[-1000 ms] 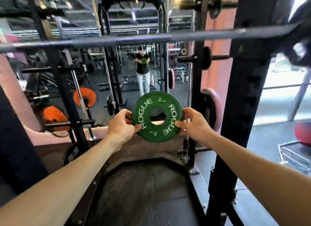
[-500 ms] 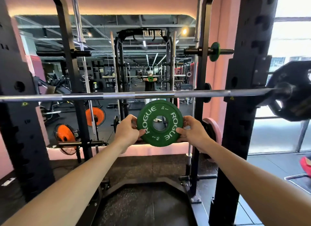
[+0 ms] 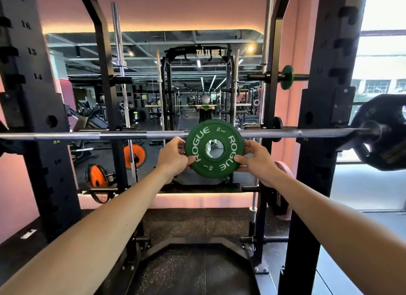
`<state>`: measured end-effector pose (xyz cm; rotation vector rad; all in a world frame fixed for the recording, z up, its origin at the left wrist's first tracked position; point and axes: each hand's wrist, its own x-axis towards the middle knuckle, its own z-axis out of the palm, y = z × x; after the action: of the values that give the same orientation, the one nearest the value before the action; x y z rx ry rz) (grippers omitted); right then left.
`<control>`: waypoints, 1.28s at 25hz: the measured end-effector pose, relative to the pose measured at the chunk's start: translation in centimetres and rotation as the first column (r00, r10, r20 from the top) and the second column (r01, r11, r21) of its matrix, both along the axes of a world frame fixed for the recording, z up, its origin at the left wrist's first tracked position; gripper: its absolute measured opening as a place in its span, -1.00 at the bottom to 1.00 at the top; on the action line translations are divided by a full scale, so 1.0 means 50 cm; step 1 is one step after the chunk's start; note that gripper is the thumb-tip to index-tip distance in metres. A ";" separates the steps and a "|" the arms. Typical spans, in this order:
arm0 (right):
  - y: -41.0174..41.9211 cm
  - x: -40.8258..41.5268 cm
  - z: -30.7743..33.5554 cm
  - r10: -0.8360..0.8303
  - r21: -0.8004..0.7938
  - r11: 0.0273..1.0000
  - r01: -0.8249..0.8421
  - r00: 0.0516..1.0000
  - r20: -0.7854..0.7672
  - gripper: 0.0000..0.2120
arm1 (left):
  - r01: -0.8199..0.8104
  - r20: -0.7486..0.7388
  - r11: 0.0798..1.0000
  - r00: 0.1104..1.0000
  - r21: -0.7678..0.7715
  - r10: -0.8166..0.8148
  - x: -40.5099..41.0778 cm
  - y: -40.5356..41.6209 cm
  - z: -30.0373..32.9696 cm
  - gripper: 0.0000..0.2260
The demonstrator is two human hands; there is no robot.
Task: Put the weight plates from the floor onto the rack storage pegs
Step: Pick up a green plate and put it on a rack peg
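green weight plate [image 3: 214, 149], marked rogue and 1 kg, is held upright and face-on between both hands at arm's length. left hand [image 3: 172, 157] grips its left rim, thumb on the front face and fingers curled behind. right hand [image 3: 256, 158] grips its right rim the same way. the plate's top edge overlaps the barbell [image 3: 131, 135], which runs level just above both hands and spans the rack from upright to upright; whether plate and bar touch cannot be told. a black plate [image 3: 382, 138] is loaded on the bar's end, well to the right of the right hand.

storage pegs: upper peg [image 3: 267, 76], above and to the right of the right hand, carries a small green plate [image 3: 287, 77] with bare peg either side of it. a lower peg just right of the right hand carries a small black disc [image 3: 277, 123]. below the right hand a pink plate [image 3: 284, 169] sits against the rear upright.

open room: the space below both forearms is free down to the black rubber floor [image 3: 197, 272]. right front upright [image 3: 325, 140] stands close beside the right forearm; left front upright [image 3: 33, 118] is well left of the left hand. a mirror [image 3: 153, 85] lies beyond the plate.
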<state>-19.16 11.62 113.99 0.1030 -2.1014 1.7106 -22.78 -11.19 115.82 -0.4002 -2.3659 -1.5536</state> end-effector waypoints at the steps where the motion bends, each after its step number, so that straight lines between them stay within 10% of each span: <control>1: -0.001 0.001 0.007 -0.001 0.004 1.000 0.001 1.000 -0.008 -0.72 | -0.004 -0.003 1.000 1.000 0.011 0.004 0.000 0.000 0.004 -0.73; 18: 0.062 0.182 0.067 -0.186 -0.038 0.982 0.183 0.980 -0.075 -0.71 | 0.305 -0.050 0.950 0.952 0.069 -0.302 0.069 0.078 0.068 -0.69; 32: 0.131 0.692 0.072 -0.667 -0.079 0.745 0.662 0.740 -0.086 -0.73 | 0.801 -0.042 0.589 0.596 0.108 -0.802 0.355 0.326 0.079 -0.70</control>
<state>15.47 18.19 117.60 -0.5077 -1.7091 1.2627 -5.03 5.09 119.78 -1.6287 -2.1616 -2.0033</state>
